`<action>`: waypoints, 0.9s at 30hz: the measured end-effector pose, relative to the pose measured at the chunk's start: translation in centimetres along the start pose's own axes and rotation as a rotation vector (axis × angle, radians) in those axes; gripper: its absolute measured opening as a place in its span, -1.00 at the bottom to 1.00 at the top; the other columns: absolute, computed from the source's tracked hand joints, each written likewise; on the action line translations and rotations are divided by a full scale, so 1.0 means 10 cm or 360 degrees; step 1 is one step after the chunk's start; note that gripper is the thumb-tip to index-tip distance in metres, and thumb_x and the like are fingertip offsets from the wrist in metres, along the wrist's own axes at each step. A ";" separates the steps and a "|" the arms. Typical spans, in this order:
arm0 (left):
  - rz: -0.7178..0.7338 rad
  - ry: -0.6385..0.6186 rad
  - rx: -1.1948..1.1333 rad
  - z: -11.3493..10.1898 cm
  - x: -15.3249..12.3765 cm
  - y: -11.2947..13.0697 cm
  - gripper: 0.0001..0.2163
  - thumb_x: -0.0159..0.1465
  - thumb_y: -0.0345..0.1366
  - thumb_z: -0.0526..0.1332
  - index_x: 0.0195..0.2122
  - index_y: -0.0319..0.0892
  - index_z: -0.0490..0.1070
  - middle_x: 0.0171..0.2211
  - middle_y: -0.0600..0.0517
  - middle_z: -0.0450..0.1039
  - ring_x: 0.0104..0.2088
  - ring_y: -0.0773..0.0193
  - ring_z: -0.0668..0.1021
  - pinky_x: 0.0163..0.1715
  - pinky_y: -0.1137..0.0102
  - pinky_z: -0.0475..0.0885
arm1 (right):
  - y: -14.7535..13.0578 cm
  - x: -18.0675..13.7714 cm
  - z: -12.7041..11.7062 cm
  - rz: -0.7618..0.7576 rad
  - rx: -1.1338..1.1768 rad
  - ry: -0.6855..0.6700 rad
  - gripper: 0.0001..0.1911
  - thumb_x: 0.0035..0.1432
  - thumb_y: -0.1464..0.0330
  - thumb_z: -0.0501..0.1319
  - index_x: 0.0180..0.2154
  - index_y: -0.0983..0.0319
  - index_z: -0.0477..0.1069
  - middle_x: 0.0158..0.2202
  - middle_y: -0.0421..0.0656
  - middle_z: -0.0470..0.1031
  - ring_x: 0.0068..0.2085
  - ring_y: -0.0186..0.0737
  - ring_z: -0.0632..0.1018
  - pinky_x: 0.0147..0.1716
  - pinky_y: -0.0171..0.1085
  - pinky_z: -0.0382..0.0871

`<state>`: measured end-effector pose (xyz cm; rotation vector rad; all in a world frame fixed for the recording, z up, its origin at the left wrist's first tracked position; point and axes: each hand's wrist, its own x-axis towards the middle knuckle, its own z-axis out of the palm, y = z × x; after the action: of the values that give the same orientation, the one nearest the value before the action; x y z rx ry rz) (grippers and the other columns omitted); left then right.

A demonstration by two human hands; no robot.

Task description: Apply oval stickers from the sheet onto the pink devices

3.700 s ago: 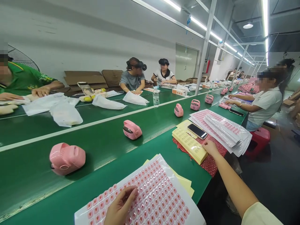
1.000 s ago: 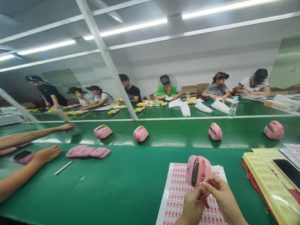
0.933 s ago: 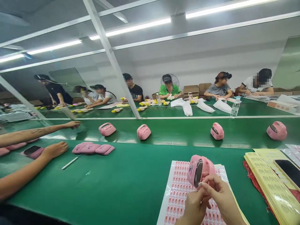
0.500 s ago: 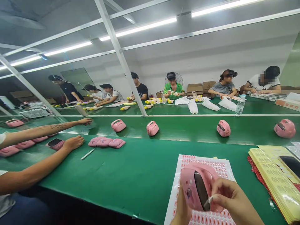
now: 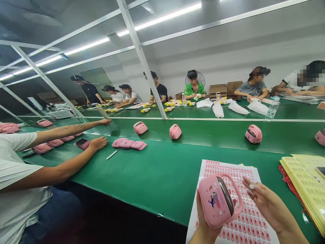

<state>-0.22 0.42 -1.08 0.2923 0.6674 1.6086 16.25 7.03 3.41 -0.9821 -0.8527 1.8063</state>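
My left hand (image 5: 206,227) grips a pink handled toy case (image 5: 218,200) from below, holding it above a white sheet of small pink stickers (image 5: 243,217). The case has a cartoon picture on its side and a dark strip along its edge. My right hand (image 5: 269,206) hovers just right of the case with fingers spread, a small pale sticker on one fingertip (image 5: 252,186). The sticker sheet lies on the green table (image 5: 152,179) in front of me.
Pink cases (image 5: 253,133) (image 5: 175,131) (image 5: 140,127) ride the green belt beyond. Yellow label sheets (image 5: 304,176) lie at the right. A neighbour's arms (image 5: 76,162) reach across at left beside flat pink parts (image 5: 129,144). Several people sit opposite; a water bottle (image 5: 271,109) stands there.
I have picked a pink case off the belt and brought it near. My right hand has come off the case and opened. My view has swung left.
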 end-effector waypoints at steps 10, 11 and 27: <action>0.0035 0.0348 0.0352 0.25 0.14 0.09 -0.49 -0.15 -0.02 0.35 -0.19 -0.16 0.37 -0.27 -0.01 0.46 -0.28 0.17 0.50 -0.26 0.31 0.38 | 0.00 -0.22 0.35 -0.0268 -0.0445 0.0042 -0.61 -0.39 0.08 0.39 -0.67 0.23 0.36 -0.37 -0.13 0.40 -0.25 -0.13 0.40 -0.28 -0.20 0.26; 0.0080 0.0350 0.0388 0.27 0.14 0.08 -0.49 -0.13 -0.01 0.35 -0.19 -0.14 0.36 -0.27 0.00 0.44 -0.28 0.20 0.49 -0.26 0.33 0.38 | 0.02 -0.22 0.39 -0.0299 -0.0505 0.0026 -0.63 -0.35 0.09 0.38 -0.66 0.22 0.34 -0.44 -0.17 0.36 -0.32 -0.19 0.38 -0.33 -0.23 0.25; 0.0177 0.0434 0.0473 0.28 0.11 0.04 -0.45 -0.05 -0.01 0.32 -0.06 -0.07 0.25 -0.17 -0.01 0.37 -0.27 0.24 0.49 -0.36 0.41 0.42 | 0.20 -0.18 0.52 -0.0377 -0.0748 0.0195 -0.77 -0.20 0.22 0.27 -0.62 0.22 0.32 -0.44 -0.22 0.30 -0.38 -0.27 0.33 -0.36 -0.26 0.20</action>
<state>0.84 2.15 1.22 0.3342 1.1208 1.6703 11.47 3.83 4.54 -1.2119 -1.2905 1.3562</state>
